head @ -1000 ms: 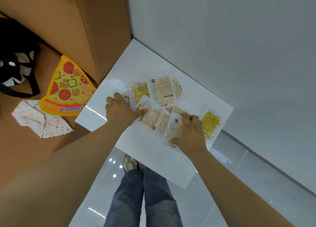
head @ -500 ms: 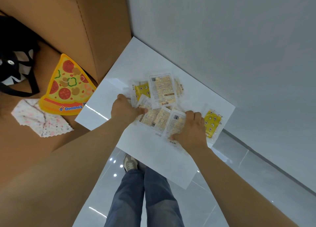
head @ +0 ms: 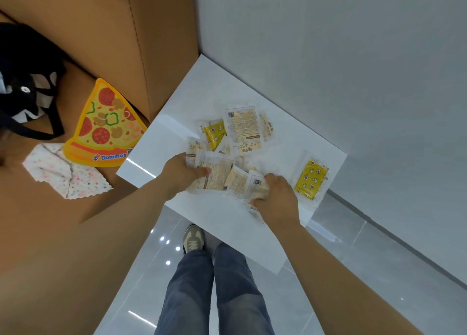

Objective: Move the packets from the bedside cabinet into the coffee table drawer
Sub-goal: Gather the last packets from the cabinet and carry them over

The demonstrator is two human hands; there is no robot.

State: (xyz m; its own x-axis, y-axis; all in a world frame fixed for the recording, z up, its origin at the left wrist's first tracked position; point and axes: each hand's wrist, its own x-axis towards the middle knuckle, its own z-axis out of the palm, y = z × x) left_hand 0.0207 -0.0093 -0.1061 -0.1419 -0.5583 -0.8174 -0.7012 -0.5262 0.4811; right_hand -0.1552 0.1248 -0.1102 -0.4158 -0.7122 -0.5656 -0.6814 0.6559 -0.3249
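Several clear snack packets lie on the white bedside cabinet top [head: 182, 122]. My left hand [head: 180, 174] grips the left end of a bunch of beige packets [head: 222, 176], thumb on top. My right hand [head: 276, 199] curls round the right end of the same bunch. Behind them a large beige packet [head: 242, 127] lies flat beside a yellow star-print packet [head: 214, 134]. Another yellow packet [head: 310, 179] lies alone near the right edge of the cabinet top.
A brown bed surface at left carries a pizza-slice cushion [head: 106, 127], a black bag [head: 27, 82] and a floral cloth [head: 65, 173]. A grey wall [head: 328, 44] stands behind the cabinet. My jeans and a shoe [head: 193, 238] stand on the glossy grey floor below.
Both hands have closed inward on the beige packets, bunching them together and drawing them a little towards me. The packets behind and the lone yellow one have not moved.
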